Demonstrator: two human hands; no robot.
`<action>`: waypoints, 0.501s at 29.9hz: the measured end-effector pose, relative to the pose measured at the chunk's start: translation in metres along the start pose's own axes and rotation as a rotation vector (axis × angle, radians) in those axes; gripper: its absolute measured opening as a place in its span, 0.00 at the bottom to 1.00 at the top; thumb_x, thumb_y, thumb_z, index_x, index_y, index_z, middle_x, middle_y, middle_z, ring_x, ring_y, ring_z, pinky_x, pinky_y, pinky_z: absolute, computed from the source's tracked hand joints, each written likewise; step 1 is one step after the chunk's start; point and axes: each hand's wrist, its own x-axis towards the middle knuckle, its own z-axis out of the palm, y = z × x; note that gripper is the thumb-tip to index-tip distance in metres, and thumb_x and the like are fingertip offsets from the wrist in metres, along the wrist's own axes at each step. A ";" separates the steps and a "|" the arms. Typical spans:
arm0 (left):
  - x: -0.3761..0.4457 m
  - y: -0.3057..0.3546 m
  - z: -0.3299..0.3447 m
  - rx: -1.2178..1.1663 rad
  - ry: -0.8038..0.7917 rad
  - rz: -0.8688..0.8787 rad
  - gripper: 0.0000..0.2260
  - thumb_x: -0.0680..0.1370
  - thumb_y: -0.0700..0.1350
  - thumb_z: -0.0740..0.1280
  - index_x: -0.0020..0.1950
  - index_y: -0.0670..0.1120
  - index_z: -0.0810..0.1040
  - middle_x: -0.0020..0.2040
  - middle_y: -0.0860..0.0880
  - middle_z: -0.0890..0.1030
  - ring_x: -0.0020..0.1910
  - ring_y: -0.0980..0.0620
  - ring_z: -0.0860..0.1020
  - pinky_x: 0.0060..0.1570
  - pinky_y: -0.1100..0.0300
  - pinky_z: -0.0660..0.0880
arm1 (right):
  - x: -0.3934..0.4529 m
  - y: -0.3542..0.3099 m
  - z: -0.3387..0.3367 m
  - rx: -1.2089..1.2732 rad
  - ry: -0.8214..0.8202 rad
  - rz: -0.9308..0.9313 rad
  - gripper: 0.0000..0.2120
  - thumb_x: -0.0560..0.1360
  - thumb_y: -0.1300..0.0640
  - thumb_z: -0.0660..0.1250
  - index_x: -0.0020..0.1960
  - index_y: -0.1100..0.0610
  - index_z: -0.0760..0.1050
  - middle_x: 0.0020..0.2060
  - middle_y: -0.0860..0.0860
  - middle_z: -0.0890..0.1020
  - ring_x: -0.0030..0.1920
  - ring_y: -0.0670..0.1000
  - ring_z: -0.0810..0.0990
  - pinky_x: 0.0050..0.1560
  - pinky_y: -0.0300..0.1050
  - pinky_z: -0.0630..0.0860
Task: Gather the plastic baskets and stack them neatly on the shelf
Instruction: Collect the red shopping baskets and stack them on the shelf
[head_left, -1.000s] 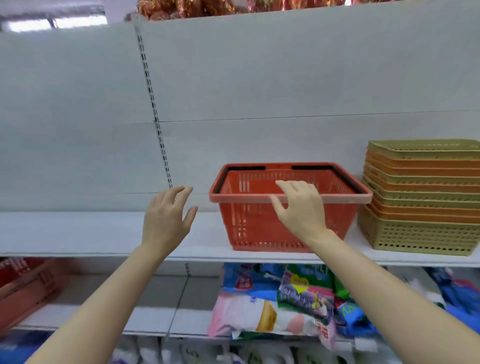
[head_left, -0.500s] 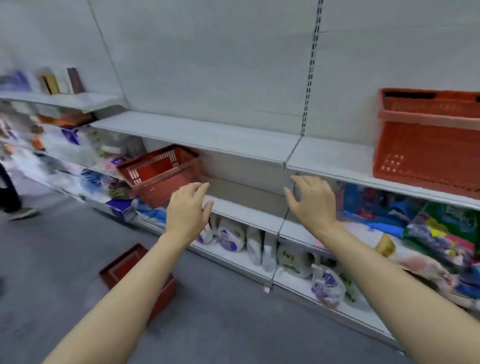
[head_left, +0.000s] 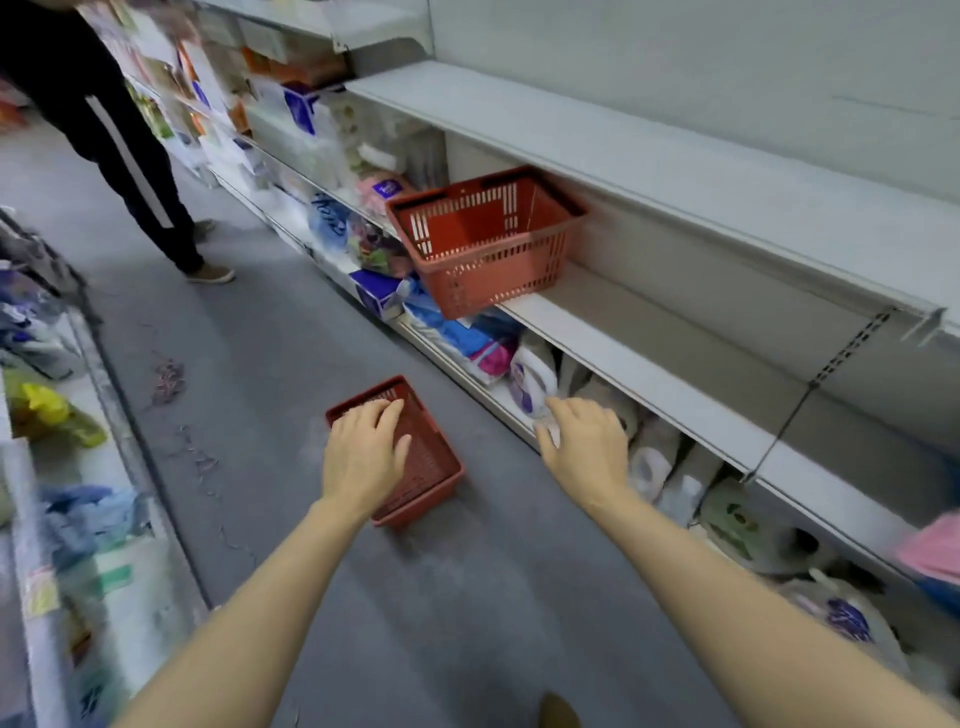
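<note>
A low red plastic basket (head_left: 426, 467) lies on the grey floor of the aisle. My left hand (head_left: 363, 452) hovers in front of it, fingers apart, holding nothing, and hides part of its near side. My right hand (head_left: 584, 447) is open too, out to the right before the bottom shelf's goods. A taller red shopping basket (head_left: 488, 244) sits tilted on the middle shelf (head_left: 649, 364), overhanging its front edge. The upper shelf (head_left: 675, 171) above it is bare.
A person in dark trousers (head_left: 130, 156) stands further up the aisle at the left. Packaged goods and paper rolls (head_left: 530, 379) fill the bottom shelf on the right. Another rack with bagged goods (head_left: 47, 415) lines the left side. Grey floor runs between.
The view has swung left and down from the shelf with the red and stacked baskets to the aisle floor. Both hands have dropped toward the floor basket, still holding nothing.
</note>
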 end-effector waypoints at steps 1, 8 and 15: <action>0.006 -0.013 0.012 0.007 0.000 -0.007 0.22 0.69 0.43 0.79 0.62 0.40 0.83 0.56 0.41 0.83 0.51 0.38 0.81 0.51 0.46 0.77 | 0.007 -0.008 0.019 0.007 -0.009 -0.022 0.13 0.71 0.50 0.62 0.44 0.58 0.79 0.36 0.53 0.81 0.39 0.59 0.78 0.41 0.50 0.73; 0.040 -0.098 0.083 -0.006 -0.079 -0.089 0.21 0.73 0.44 0.77 0.65 0.40 0.81 0.59 0.42 0.82 0.55 0.38 0.80 0.54 0.45 0.76 | 0.030 -0.059 0.143 -0.027 -0.190 -0.011 0.15 0.69 0.51 0.71 0.50 0.61 0.81 0.37 0.56 0.82 0.40 0.60 0.78 0.42 0.52 0.74; 0.075 -0.195 0.195 -0.005 -0.181 -0.020 0.22 0.72 0.44 0.78 0.64 0.39 0.82 0.58 0.41 0.83 0.54 0.39 0.82 0.53 0.46 0.78 | 0.035 -0.106 0.295 -0.089 -0.266 0.083 0.16 0.67 0.50 0.66 0.46 0.62 0.82 0.33 0.56 0.81 0.37 0.60 0.78 0.39 0.51 0.75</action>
